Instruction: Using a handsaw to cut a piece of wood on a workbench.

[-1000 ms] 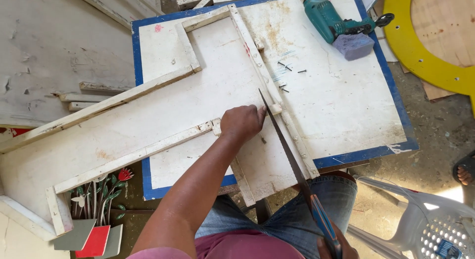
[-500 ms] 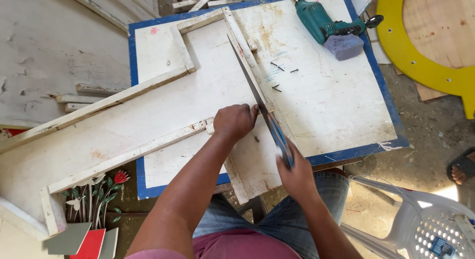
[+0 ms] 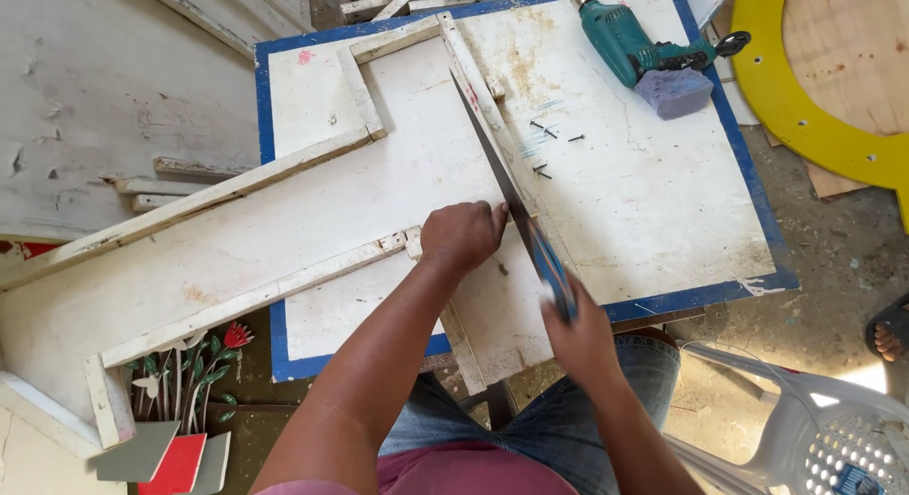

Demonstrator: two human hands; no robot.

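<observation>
Under the person's two hands lies one white-painted wooden frame point(image 3: 284, 220), resting across a white worktop point(image 3: 663, 202) with a blue edge. One left hand point(image 3: 462, 235) presses flat on the frame, fingers together, right where a thin crosspiece meets the long slat point(image 3: 473, 69). One right hand point(image 3: 579, 339), nearer the body and just right of the left, is clamped around the blue handle of one handsaw point(image 3: 511, 187). The saw's blade runs up and away from that hand, passing right beside the left fingertips and lying along the long slat.

Beyond both hands, toward the far right corner of the worktop, one teal power drill point(image 3: 630, 45) lies on its side with a purplish battery block. Between the drill and the saw blade about four dark nails point(image 3: 544, 131) lie scattered. Off to the right, past the worktop, sits one yellow ring-shaped board point(image 3: 805, 107). Low to the left of the left arm are small grey and red panels point(image 3: 175, 457) beside a painted flower pattern. One white plastic chair point(image 3: 814, 429) stands right of the right arm.
</observation>
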